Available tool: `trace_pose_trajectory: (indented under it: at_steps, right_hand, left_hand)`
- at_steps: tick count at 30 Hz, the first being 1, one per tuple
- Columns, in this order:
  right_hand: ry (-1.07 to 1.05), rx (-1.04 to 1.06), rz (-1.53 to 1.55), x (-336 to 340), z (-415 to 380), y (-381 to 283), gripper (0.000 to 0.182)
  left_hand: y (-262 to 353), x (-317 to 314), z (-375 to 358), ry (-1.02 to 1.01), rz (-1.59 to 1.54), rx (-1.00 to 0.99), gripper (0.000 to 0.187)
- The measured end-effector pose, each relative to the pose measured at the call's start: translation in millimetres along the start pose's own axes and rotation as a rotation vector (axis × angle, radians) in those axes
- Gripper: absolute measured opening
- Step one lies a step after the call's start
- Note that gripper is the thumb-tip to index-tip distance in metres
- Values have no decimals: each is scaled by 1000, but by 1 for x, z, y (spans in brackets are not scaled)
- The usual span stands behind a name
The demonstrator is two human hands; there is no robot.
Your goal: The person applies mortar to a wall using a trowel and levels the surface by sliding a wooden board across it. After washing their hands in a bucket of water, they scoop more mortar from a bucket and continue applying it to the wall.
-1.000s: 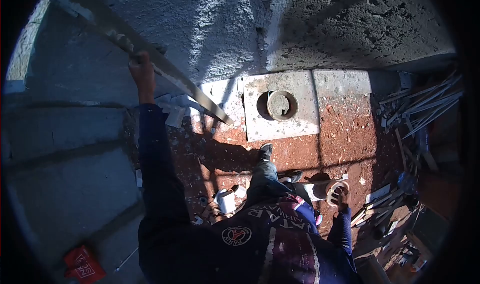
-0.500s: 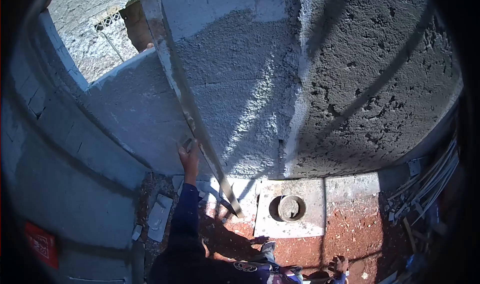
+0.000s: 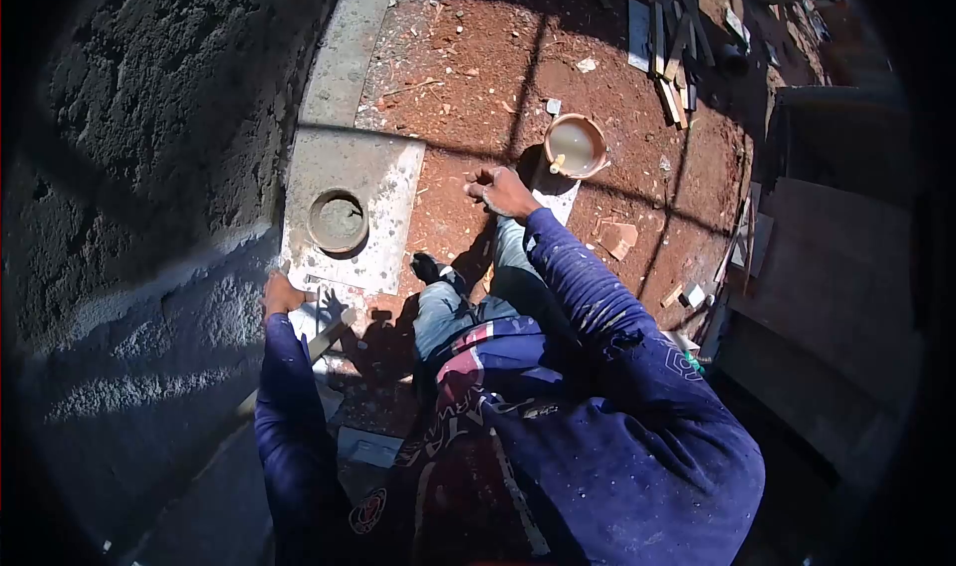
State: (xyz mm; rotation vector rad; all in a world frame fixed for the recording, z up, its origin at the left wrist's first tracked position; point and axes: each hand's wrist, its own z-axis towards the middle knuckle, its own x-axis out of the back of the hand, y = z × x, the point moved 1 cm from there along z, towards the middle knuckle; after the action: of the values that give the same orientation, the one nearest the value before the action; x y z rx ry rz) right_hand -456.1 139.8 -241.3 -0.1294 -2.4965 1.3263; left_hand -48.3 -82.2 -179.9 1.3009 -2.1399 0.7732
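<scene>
My left hand (image 3: 282,295) is closed beside the rough grey wall (image 3: 159,332), on a thin object that I cannot make out. Just to its right is the end of a long wooden straightedge (image 3: 334,334) that slants down along the wall. My right hand (image 3: 506,194) hangs over the red ground with loosely bent fingers, and no object shows in it. Close beyond it stands a round bucket (image 3: 576,146) of cloudy water. A round tub of grey mortar (image 3: 338,221) rests on a spattered board (image 3: 388,203) near the wall.
Red soil (image 3: 468,68) with small rubble lies ahead. Scrap wood (image 3: 672,48) is piled at the upper right. A broken tile piece (image 3: 617,237) lies right of my arm. Large panels (image 3: 827,257) are at the far right, and my legs are below the mortar tub.
The view has swung right and down from the wall to the ground. My right hand has risen near the water bucket, which now shows. My left hand remains by the straightedge.
</scene>
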Motion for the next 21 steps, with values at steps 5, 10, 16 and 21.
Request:
trace_pose_trajectory:
  at_steps: [5, 10, 16, 21]
  right_hand:
    - [428, -533, 706, 68, -3, 165, 17]
    - [664, -638, 716, 144, 56, 311, 7]
    - [692, -528, 624, 221, 164, 409, 18]
    - [493, -417, -357, 234, 196, 476, 30]
  left_hand:
    - [109, -109, 89, 34, -1601, 451, 30]
    - [199, -224, 170, -193, -1483, 258, 25]
    - [364, -237, 256, -318, -1366, -62, 35]
    - [620, -185, 221, -318, -1273, -824, 33]
